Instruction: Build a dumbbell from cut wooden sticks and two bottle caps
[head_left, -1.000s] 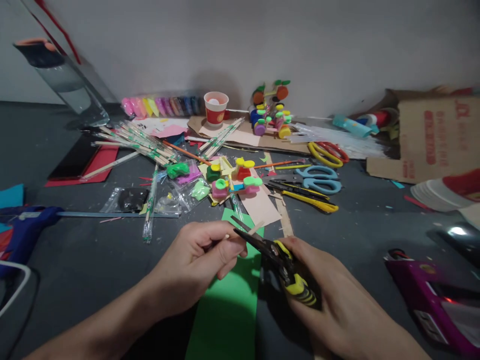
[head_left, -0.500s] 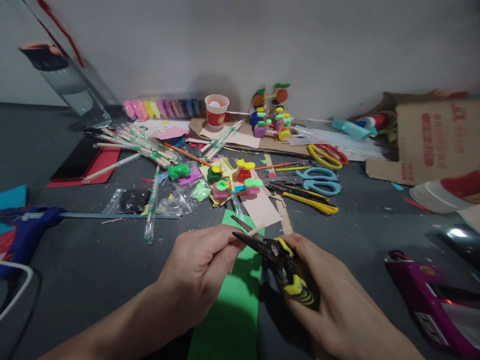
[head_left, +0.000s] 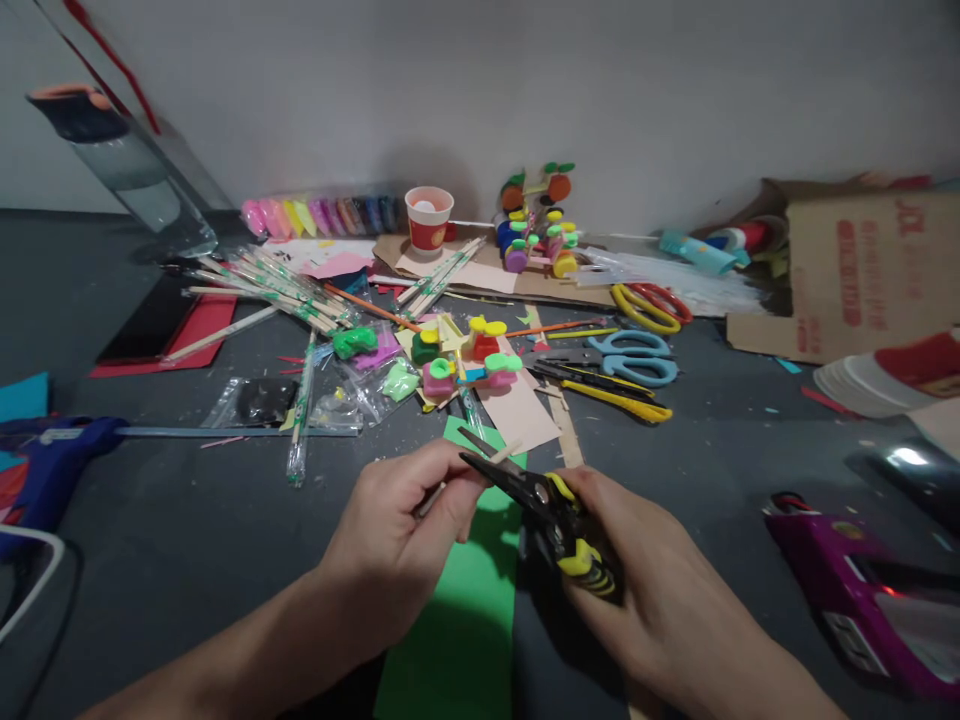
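Note:
My left hand [head_left: 409,535] pinches a thin wooden stick [head_left: 507,451], whose pale end shows between the jaws of black and yellow pliers [head_left: 551,510]. Wrapped round the handles is my right hand [head_left: 645,570]; the jaws are parted and point to the left, their tips by my left fingertips. A green paper sheet [head_left: 457,620] lies under both hands. Just beyond them stands a small colourful clay and stick model [head_left: 469,365], beside a pale pink paper piece [head_left: 521,410].
Wrapped sticks [head_left: 281,285] and a water bottle [head_left: 135,170] are at the back left. A blue glue gun [head_left: 60,465] lies left. Blue-handled scissors [head_left: 637,358], a yellow cutter [head_left: 619,397], paper cups [head_left: 862,385] and a purple device [head_left: 840,570] are to the right.
The view has shifted slightly, so the table items sit a little further left. The jaws look slightly closer together around the stick; both hands keep their holds.

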